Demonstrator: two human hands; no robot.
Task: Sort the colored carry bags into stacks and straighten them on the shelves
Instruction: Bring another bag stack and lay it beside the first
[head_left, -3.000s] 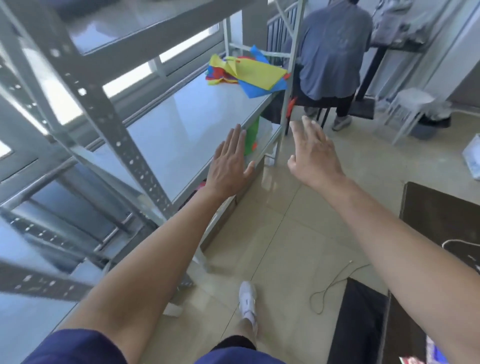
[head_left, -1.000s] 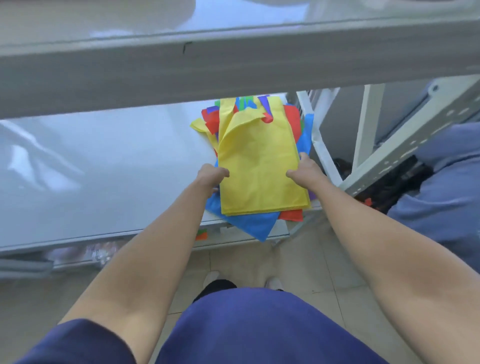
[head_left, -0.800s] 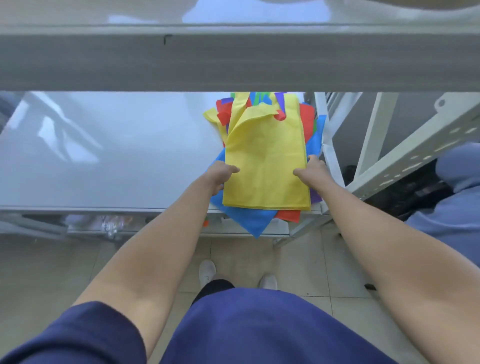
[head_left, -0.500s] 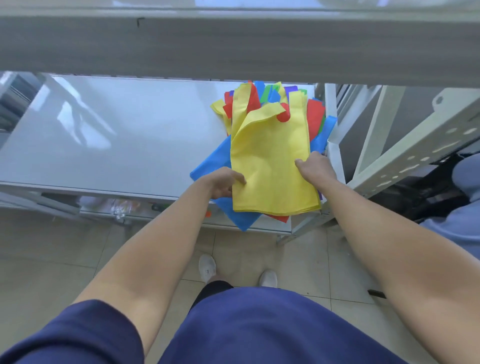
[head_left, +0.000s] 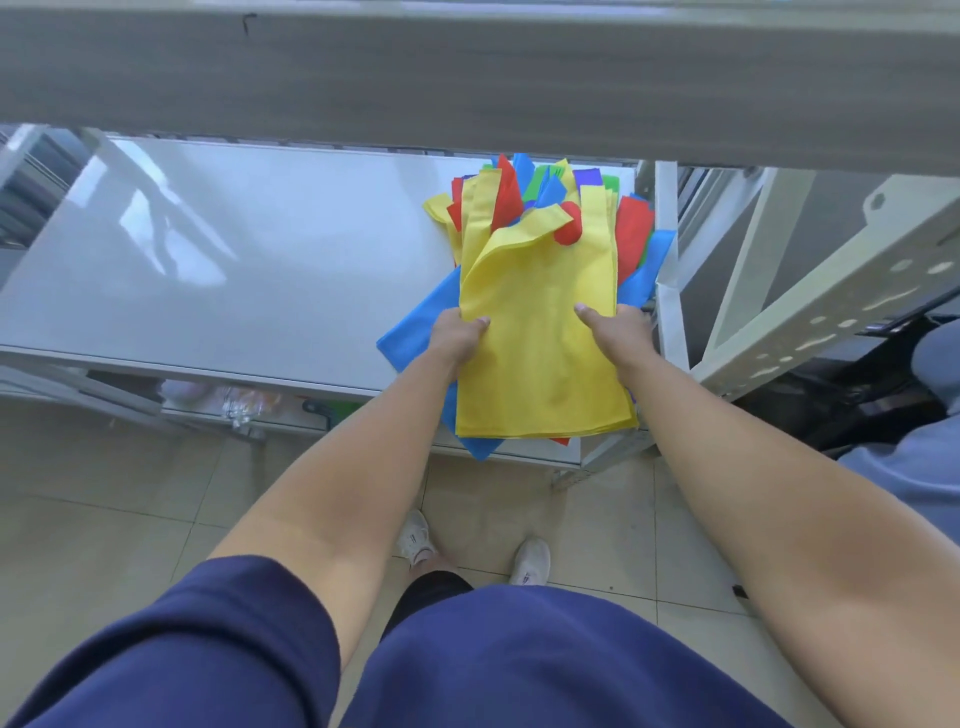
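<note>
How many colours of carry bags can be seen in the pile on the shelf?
5: yellow bags on top, held by the left hand and right hand; blue beneath; red right; green and purple at back. Others may be hidden.

We see bright, even daylight with soft glare patches on the glossy shelf (head_left: 218, 249). We note wide-angle bending at the edges and a blurred upper beam (head_left: 467, 78).
</note>
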